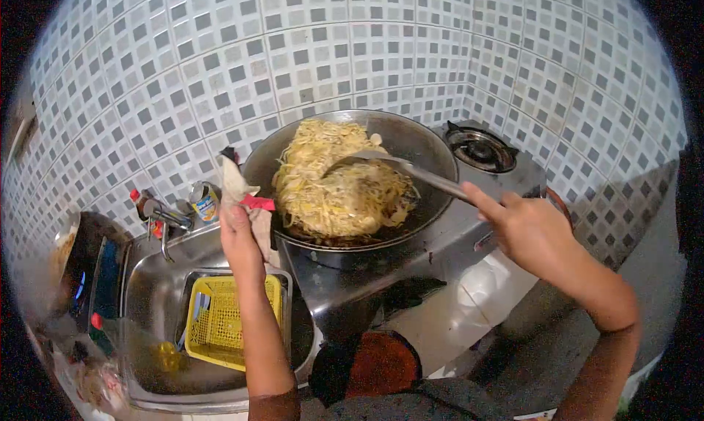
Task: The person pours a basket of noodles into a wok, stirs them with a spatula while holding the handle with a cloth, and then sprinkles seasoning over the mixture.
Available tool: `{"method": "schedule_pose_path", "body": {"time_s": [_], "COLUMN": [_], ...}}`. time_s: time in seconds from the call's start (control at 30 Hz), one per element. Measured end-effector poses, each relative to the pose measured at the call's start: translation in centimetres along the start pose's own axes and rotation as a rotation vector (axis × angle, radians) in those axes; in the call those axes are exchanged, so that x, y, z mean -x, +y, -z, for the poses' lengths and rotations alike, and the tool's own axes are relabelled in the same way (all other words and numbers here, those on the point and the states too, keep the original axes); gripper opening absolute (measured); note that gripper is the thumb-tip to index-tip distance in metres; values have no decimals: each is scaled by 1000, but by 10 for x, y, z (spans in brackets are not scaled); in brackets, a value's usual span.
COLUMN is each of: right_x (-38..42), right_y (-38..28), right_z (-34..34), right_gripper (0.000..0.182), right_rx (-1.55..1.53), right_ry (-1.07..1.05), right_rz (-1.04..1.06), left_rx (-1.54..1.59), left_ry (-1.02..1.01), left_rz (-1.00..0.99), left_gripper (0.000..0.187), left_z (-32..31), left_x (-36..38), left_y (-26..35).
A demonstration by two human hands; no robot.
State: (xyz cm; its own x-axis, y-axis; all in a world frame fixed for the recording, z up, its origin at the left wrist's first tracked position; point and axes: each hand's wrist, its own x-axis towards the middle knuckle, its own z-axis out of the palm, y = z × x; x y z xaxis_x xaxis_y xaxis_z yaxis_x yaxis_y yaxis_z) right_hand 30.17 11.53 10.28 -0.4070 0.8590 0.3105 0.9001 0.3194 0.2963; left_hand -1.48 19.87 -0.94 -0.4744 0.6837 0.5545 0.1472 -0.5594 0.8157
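Noodles (341, 190) are being turned in a wok (264, 160) with a spatula (433, 177), gripped by the closed right hand (528, 230); a cloth (257, 227) is being clasped in the left (240, 239).

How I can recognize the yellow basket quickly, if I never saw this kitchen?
Left of the big pan of noodles is the steel sink. The basket sits inside it, partly hidden by the left arm. Unlike the smaller, blurred yellow item to its left, it is rectangular, with many small holes in its bottom.
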Motion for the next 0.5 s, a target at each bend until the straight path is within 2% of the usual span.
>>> {"method": "schedule_pose_path", "body": {"time_s": [0.07,0.3,0.37,0.4,0.43,0.47,0.5], "right_x": [5,15,19,21,24,27,29], "right_y": [2,19,22,23,24,25,25], "right_z": [9,30,37,41,45,46,46], "right_gripper": [43,38,37,36,36,35,33], "right_rx": [46,-64,-154,-105,-57,-11,15], "right_ry": [-40,101,134,106,76,44,31], "right_rz": [-8,-174,-260,-283,-306,-328,-339], "left_rx": [-32,71,293,403,658,731,700], "left_ry": [17,246,243,242,278,145,187], "left_rz": [-30,-129,-69,-36,116,168,182], "left_gripper": [40,34,35,36,38,39,38], "left_z": [-6,-24,-23,-24,-26,-21,-21], "left_x": [5,-6,-13,-17,-22,-25,-28], "left_y": [14,-4,-10,-13,-5,0,1]}}
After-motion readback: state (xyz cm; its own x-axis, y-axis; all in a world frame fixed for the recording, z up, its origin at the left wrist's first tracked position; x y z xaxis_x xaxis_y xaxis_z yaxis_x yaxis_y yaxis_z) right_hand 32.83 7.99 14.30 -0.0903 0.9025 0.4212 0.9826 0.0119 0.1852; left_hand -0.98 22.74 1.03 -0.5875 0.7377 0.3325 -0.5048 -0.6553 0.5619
